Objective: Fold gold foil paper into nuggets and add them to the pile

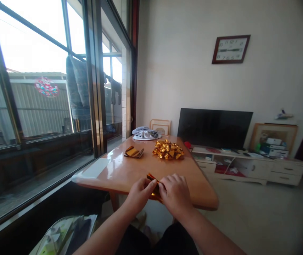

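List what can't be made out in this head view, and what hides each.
All in the head view:
Foil: its full outline, partly covered by the left hand and right hand.
Gold pile: number of pieces, as they overlap.
Clock: exact time, too small and blurred.
Left forearm: its rear part, cut off by the bottom edge.

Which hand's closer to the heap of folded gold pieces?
Right. The right hand is on the near side of the heap of folded gold pieces, roughly in line with it; the left hand is also on the near side, but off to its left.
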Tool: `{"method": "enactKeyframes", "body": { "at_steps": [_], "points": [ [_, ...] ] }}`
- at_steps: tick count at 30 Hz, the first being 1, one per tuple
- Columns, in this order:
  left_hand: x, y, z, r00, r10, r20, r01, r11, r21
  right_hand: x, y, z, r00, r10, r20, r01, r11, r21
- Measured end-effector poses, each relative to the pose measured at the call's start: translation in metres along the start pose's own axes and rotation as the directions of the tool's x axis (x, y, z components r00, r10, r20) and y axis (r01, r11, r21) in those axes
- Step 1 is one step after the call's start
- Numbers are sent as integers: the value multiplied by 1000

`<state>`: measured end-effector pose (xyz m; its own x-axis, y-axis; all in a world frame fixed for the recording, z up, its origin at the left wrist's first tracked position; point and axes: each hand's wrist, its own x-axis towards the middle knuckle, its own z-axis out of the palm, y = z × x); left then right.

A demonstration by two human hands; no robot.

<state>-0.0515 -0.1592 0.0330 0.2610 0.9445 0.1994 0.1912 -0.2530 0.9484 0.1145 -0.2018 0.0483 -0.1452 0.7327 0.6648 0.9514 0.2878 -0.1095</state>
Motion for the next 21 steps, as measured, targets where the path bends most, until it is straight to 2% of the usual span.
{"method": "enactKeyframes", "body": {
  "at_steps": [3,8,12,15,16,18,21],
  "points": [
    [11,0,14,1000,-4,-27,1,993,-120,-2,-6,8,1000,-8,-2,8,1000,6],
    [24,-4,17,998,-54,-7,53,990,-131,-6,-6,17,999,-15,38,11,994,113],
    [36,-6,7,995,-78,57,84,990,-113,-5,15,21,1000,20,-13,-16,955,296],
    [45,-3,-2,983,-91,162,107,990,-94,0,42,28,988,135,-71,-92,902,423],
    [49,-1,-4,976,-93,198,112,990,-88,2,52,31,982,184,-51,-139,871,471],
    [58,1,-7,962,-95,257,118,990,-75,6,67,38,962,259,91,-262,763,590],
    [76,0,-9,938,-119,326,131,991,-15,11,82,46,923,209,323,-382,581,718]
  ]
}}
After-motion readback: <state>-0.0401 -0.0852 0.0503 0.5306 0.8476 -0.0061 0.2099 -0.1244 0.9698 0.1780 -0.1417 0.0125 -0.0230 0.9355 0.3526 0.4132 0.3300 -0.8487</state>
